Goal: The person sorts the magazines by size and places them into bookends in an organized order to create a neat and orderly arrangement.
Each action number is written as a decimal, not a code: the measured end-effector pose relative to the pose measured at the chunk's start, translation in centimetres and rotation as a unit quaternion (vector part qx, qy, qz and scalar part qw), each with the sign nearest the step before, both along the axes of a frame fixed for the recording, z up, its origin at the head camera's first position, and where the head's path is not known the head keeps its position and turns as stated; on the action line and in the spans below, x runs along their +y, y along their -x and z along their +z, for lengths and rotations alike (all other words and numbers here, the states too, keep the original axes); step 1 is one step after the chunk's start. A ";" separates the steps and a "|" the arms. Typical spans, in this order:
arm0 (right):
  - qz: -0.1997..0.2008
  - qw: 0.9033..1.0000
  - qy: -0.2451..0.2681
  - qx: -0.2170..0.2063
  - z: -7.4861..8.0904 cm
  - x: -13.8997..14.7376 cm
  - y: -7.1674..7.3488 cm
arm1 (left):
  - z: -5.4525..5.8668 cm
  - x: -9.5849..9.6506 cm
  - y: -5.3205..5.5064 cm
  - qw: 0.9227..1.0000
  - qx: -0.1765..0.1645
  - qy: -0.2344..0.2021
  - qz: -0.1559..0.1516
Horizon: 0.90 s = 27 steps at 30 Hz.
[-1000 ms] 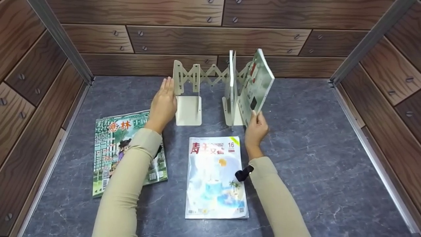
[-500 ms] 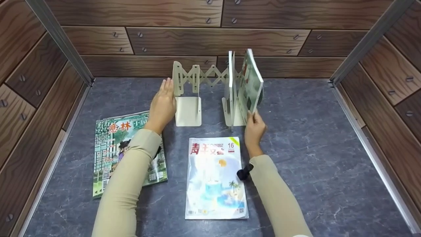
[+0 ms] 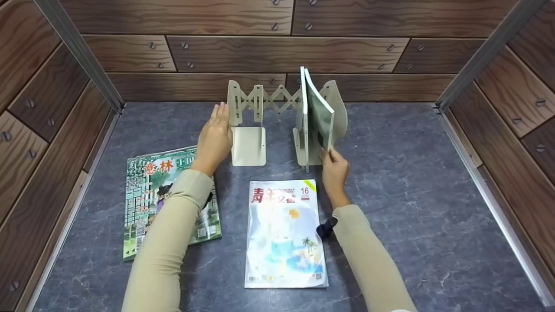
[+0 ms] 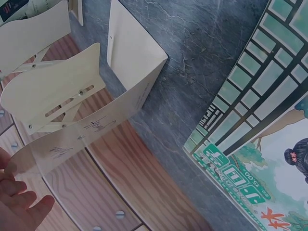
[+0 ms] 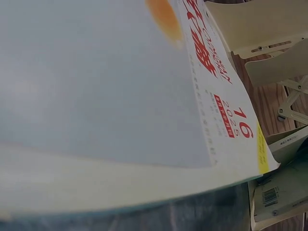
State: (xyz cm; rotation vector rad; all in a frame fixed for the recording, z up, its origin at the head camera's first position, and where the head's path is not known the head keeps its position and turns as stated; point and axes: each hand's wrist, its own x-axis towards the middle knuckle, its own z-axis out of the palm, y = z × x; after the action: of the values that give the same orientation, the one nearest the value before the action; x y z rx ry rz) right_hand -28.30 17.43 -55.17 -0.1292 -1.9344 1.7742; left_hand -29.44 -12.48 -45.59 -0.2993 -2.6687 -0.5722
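A cream expandable bookend (image 3: 249, 146) with scissor links stands near the back wall. My left hand (image 3: 215, 138), fingers straight, rests against its left end panel. The left wrist view shows the fingers (image 4: 19, 202) touching that panel (image 4: 82, 127). My right hand (image 3: 336, 173) pinches the lower near edge of a greenish magazine (image 3: 323, 113), upright and slightly slanted in the right-hand section. Just left of it another thin magazine (image 3: 305, 130) stands upright. The right hand itself is hidden in the right wrist view.
A white-and-blue magazine (image 3: 284, 238) lies flat in front of the bookend. Green magazines (image 3: 173, 173) lie stacked at the left, partly under the left forearm. Wood-patterned walls (image 3: 277, 54) enclose the grey marbled surface (image 3: 433, 195).
The right hand has moved the greenish magazine leftward, from the right end panel towards the standing magazine. That end panel now shows behind it. The left hand stays in place.
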 end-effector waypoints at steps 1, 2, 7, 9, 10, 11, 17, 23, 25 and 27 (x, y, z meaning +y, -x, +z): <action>0.007 1.000 0.005 -0.004 0.0 0.1 0.1 | 0.0 0.0 0.0 1.000 0.000 0.001 0.001; 0.011 1.000 0.005 -0.010 0.1 0.1 0.1 | 0.0 0.0 0.0 1.000 0.000 0.002 0.001; 0.056 0.997 0.036 -0.041 0.5 0.5 0.2 | 0.0 -0.1 -0.1 1.000 -0.008 0.002 0.003; 0.083 0.994 0.055 -0.049 0.7 0.8 0.1 | 0.0 -0.1 0.0 1.000 -0.009 0.000 0.003; 0.095 0.992 0.069 -0.051 0.9 0.9 -0.1 | 0.0 -0.1 0.0 1.000 -0.009 0.000 0.003; 0.105 0.990 0.080 -0.054 1.0 1.1 -0.2 | 0.0 -0.1 0.0 1.000 -0.008 0.001 0.001; 0.091 0.991 0.068 -0.071 2.0 2.4 -1.7 | 0.1 0.0 0.1 1.000 -0.009 0.004 -0.004; 0.083 0.991 0.057 -0.093 2.4 4.2 -3.3 | 0.1 0.0 0.0 1.000 0.009 -0.003 -0.006; 0.081 0.991 0.044 -0.098 2.4 4.8 -3.7 | 0.0 0.0 0.0 1.000 0.009 -0.003 -0.006; 0.077 0.991 0.030 -0.102 2.3 5.3 -4.1 | 0.0 0.0 0.0 1.000 0.008 -0.003 -0.006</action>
State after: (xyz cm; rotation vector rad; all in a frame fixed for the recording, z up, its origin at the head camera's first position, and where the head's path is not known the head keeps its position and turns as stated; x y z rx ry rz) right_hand -24.21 22.72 -52.86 -0.1925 -2.0822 1.9885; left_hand -29.46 -12.48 -45.59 -0.3164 -2.6516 -0.5784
